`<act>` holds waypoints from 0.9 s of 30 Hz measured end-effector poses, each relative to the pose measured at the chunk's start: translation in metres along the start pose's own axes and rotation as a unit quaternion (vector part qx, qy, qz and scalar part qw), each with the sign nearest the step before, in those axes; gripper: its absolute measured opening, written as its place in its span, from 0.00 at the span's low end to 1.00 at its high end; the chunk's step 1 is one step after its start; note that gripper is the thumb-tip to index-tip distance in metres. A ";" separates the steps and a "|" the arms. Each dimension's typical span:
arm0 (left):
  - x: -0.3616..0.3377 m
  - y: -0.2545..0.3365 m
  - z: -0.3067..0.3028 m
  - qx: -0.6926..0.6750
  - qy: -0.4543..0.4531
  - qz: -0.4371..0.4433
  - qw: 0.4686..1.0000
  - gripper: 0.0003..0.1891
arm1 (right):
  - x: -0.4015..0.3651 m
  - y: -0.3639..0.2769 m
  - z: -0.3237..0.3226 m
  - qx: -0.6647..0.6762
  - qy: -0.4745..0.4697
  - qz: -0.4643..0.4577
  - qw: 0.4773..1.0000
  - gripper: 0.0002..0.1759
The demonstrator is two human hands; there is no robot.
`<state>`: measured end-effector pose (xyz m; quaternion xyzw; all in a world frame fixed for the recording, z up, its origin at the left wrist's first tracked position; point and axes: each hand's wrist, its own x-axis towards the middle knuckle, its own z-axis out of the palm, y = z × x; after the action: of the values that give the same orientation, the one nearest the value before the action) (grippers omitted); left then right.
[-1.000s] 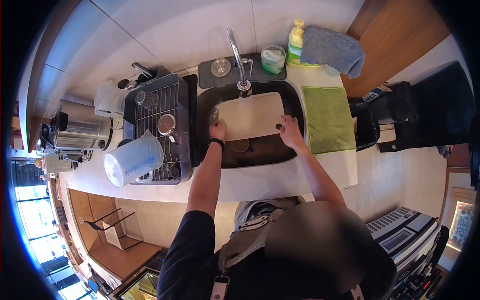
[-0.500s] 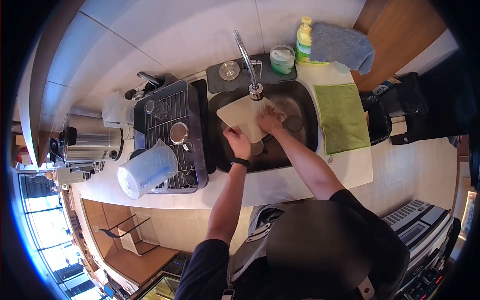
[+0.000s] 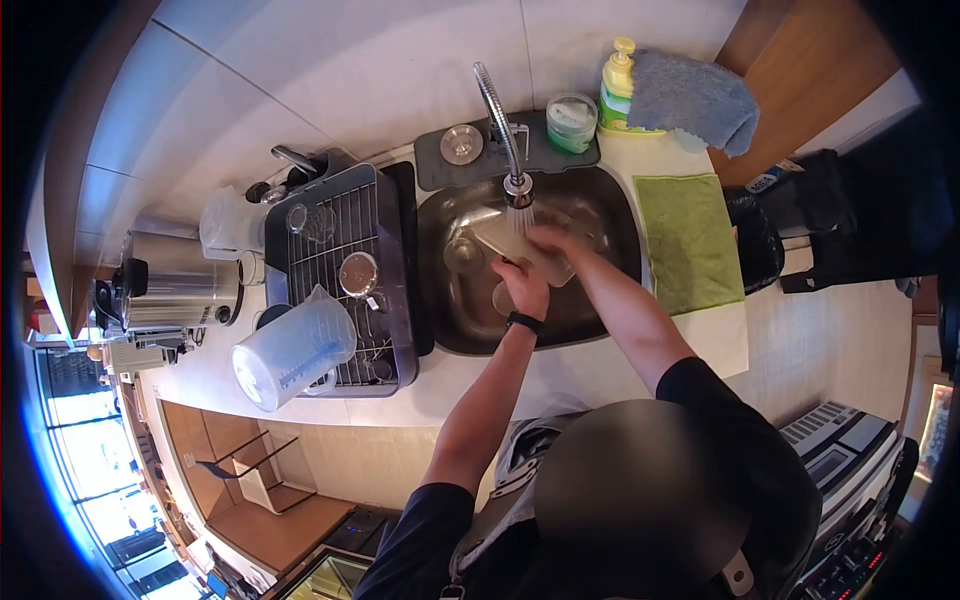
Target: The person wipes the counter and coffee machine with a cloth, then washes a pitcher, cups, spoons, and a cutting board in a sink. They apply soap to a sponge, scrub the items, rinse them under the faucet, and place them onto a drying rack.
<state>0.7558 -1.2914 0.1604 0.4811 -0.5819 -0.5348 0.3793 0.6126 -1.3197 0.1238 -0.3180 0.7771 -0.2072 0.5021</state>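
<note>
A cream cutting board (image 3: 497, 237) is tilted inside the dark sink (image 3: 440, 318), under water running from the spray faucet (image 3: 518, 188). My left hand (image 3: 527, 287) is closed on the board's near edge, its thumb on top by a small dark spot. Slightly blurred, my right hand (image 3: 556, 246) lies against the board's right part, fingers stretched out. Beneath and beside the board, round dishes (image 3: 463, 256) sit on the sink floor, partly hidden by the board and my hands.
Left of the sink stands a dish rack (image 3: 395, 340) with a plastic measuring jug (image 3: 300, 350) and glassware. A green cloth (image 3: 690, 245) lies on the right. Behind are a soap pump bottle (image 3: 617, 85), a grey-blue cloth (image 3: 700, 95) and a tub (image 3: 571, 125).
The cutting board has shifted right and tilted more steeply. My left hand has moved right with it, and my right hand has moved slightly right. More of the sink's left side shows.
</note>
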 end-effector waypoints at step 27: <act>0.055 -0.014 -0.035 -0.066 0.082 -0.036 0.994 0.17 | 0.023 0.074 -0.001 -0.203 0.099 -0.212 0.951 0.25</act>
<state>0.7777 -1.3525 0.1472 0.5180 -0.4942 -0.5444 0.4371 0.5835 -1.2834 0.0622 -0.5486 0.7633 -0.1769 0.2917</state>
